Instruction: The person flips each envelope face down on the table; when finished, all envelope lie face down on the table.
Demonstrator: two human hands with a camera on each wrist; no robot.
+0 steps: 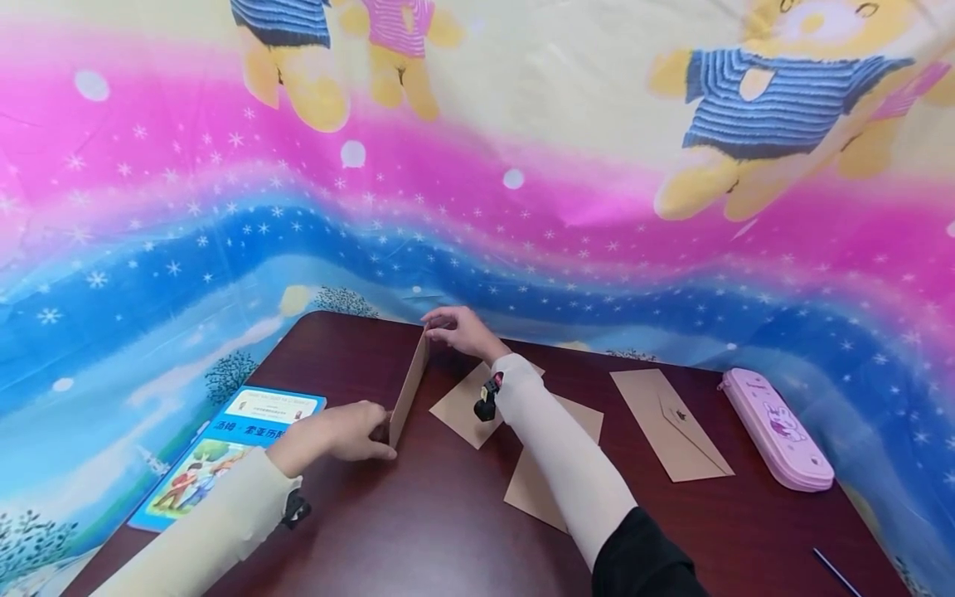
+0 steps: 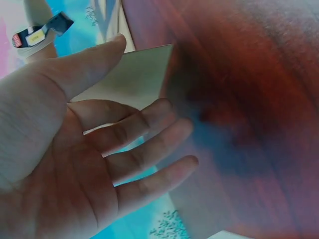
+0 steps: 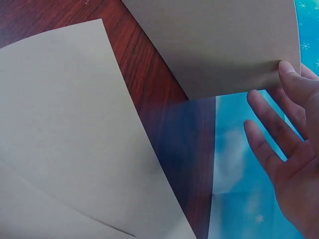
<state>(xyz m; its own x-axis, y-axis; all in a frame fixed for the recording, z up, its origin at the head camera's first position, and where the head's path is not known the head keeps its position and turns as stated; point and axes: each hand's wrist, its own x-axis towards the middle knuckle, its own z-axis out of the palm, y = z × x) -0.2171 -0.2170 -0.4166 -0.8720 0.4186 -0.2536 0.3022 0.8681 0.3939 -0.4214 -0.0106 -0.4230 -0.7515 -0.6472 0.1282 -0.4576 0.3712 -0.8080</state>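
Observation:
A brown envelope (image 1: 409, 388) stands on its long edge between the two hands, its flat side turned sideways. My left hand (image 1: 339, 431) holds its near end, thumb at the front corner. In the left wrist view the left hand (image 2: 94, 144) has its thumb and index finger around the envelope (image 2: 132, 74), the other fingers loosely extended. At the far end, my right hand (image 1: 464, 333) pinches the top corner. The right wrist view shows the right hand's (image 3: 299, 144) thumb on the envelope (image 3: 224, 45), with two fingers spread below its edge.
Other brown envelopes lie right of the held one (image 1: 470, 406), two partly under the right forearm (image 1: 537, 489). Farther right are an envelope with a flap (image 1: 664, 423), a pink pencil case (image 1: 776, 431) and a pen (image 1: 836, 572). A blue book (image 1: 201, 473) lies left.

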